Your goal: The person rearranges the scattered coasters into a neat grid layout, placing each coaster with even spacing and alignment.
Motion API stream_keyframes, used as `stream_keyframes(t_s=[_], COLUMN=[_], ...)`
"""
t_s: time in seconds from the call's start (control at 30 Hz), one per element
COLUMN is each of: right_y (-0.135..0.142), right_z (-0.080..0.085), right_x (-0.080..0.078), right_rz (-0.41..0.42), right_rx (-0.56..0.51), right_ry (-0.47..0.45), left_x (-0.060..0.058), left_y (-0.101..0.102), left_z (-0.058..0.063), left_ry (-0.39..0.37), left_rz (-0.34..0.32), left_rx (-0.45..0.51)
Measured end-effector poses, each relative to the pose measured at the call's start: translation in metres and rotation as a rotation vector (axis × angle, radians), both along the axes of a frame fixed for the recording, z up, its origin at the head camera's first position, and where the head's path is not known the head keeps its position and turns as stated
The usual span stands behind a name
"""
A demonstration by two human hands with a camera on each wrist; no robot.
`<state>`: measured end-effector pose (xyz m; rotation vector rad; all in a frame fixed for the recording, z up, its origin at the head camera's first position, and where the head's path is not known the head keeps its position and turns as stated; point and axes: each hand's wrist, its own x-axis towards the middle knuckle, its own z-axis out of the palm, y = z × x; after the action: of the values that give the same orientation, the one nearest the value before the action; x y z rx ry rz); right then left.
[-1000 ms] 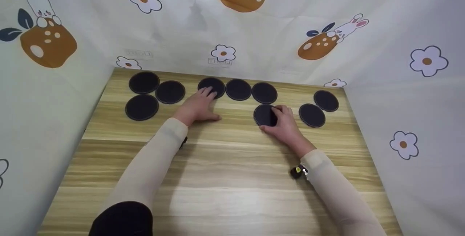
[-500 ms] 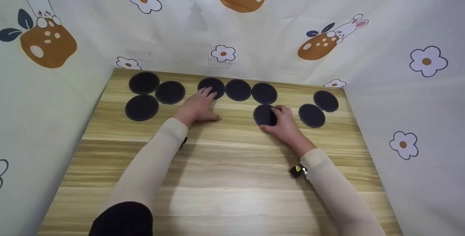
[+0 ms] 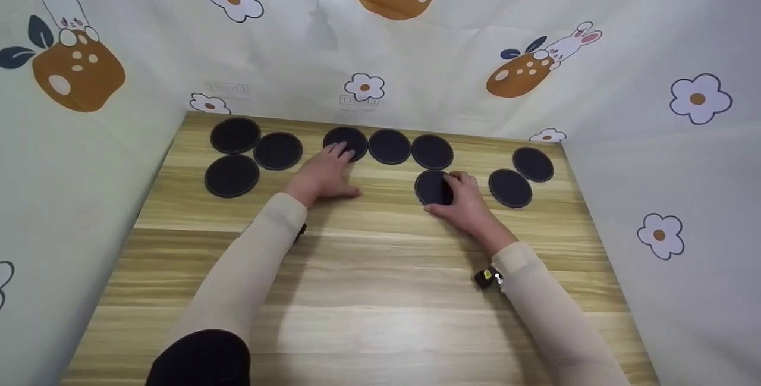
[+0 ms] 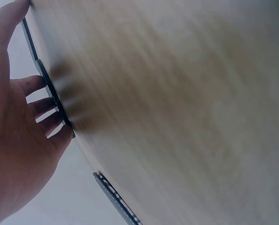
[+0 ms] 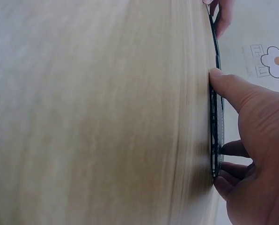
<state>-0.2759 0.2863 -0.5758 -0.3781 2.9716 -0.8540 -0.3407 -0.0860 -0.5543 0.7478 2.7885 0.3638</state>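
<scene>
Moved since the earlier head picture: next to nothing; our left hand (image 3: 324, 176) and right hand (image 3: 468, 206) keep their places, and so do the discs; only the whole view has slipped a hair.
Head view, left hand: we hold the fingers (image 3: 338, 150) a little spread, tips on the row's left disc (image 3: 343, 135), thumb out sideways above or on the counter (image 3: 368, 291).
Head view, right hand: thumb and fingers pinch the front disc (image 3: 431, 188) by its edges, on our side of the row's right disc (image 3: 433, 151); the two sit edge to edge or nearly so.
Head view, other discs: we see the middle disc (image 3: 390, 146) between the row's ends, three left discs (image 3: 232, 176) clustered and two right discs (image 3: 510, 188) paired.
Head view, cloth (image 3: 428, 59): pale, printed with flowers, rabbits and brown fruit, behind and beside the counter.
Left wrist view: four fingertips touch the row's left disc, gaps between the fingers, thumb well apart from them.
Right wrist view: we pinch the front disc, thumb at one edge, fingers at the other; whether it rests fully on the counter we cannot tell.
</scene>
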Motion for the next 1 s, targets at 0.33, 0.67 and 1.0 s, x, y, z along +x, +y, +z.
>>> stream_keyframes(t_s=[0.33, 0.67, 1.0], right_y=[0.007, 0.029, 0.052], right_z=[0.003, 0.018, 0.029], right_x=[0.002, 0.012, 0.024], right_rz=[-0.017, -0.062, -0.093], right_rx=[-0.039, -0.087, -0.107], right_ry=[-0.003, 0.045, 0.114], left_x=[-0.001, -0.002, -0.002], left_y=[0.000, 0.000, 0.000], left_z=[-0.002, -0.002, -0.001], left_ry=[-0.009, -0.005, -0.001], left_rz=[0.004, 0.006, 0.005], left_rx=[0.003, 0.009, 0.004])
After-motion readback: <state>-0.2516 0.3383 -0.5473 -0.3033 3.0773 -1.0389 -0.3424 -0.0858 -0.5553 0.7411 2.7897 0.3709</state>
